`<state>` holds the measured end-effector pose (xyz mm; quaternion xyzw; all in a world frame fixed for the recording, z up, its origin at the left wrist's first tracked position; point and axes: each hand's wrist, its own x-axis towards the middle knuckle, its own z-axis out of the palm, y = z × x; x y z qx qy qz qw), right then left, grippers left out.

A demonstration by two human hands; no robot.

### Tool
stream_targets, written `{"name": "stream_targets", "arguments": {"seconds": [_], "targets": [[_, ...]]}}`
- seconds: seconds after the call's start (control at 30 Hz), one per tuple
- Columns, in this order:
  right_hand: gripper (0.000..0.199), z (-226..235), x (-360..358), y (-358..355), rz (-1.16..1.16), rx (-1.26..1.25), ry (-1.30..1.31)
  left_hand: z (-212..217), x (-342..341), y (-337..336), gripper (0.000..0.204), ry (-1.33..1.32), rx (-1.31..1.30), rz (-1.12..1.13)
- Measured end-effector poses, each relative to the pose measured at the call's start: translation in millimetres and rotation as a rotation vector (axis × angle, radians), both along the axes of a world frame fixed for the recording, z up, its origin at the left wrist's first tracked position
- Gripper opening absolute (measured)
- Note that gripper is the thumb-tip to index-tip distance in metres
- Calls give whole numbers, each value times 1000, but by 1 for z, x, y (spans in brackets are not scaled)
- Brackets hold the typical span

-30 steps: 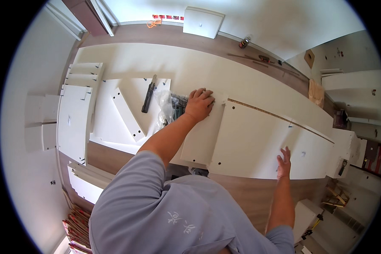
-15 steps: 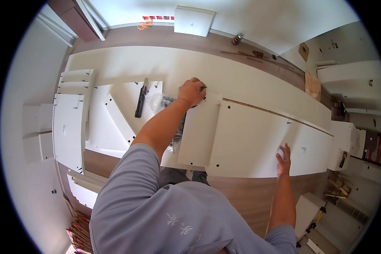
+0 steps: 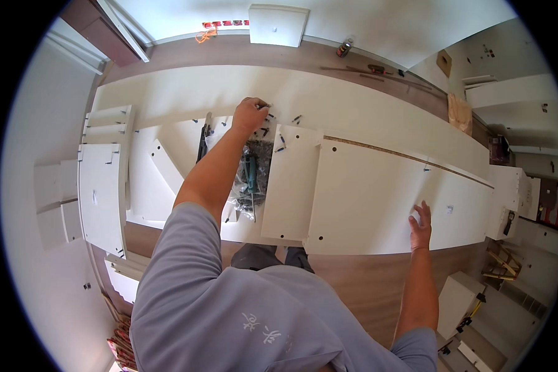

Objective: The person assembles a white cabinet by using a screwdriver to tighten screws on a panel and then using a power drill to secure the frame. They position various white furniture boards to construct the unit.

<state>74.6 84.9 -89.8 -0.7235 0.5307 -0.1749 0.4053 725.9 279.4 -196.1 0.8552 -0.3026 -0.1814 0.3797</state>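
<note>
My left hand is closed in a pinch over the large white board. Small dark pieces show at its fingertips, apparently furniture connector bolts. More connector bolts lie loose beside it, and a couple rest on the narrow white panel. Below my left forearm, a screwdriver with a green handle lies on a clear plastic bag of dark hardware. My right hand is open, fingers apart, at the wide white panel; whether it touches the surface I cannot tell. A bolt stands near that panel's far edge.
A black utility knife lies left of my forearm, near a slanted white strip. Stacked white panels sit at the far left. Beyond the large white board are a bottle and a white square panel.
My left hand has moved left and away from me, uncovering loose bolts and the screwdriver on the bag. Bolts now show on the narrow panel. My right hand has barely moved.
</note>
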Motion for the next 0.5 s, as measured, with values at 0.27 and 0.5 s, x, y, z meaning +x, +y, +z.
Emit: {"name": "stream_targets", "arguments": {"seconds": [0.27, 0.5], "targets": [[41, -6, -6, 0, -21, 11, -29, 29, -24, 10, 37, -320, 276, -131], [39, -1, 0, 0, -9, -13, 8, 70, -41, 17, 47, -358, 402, -201]]}}
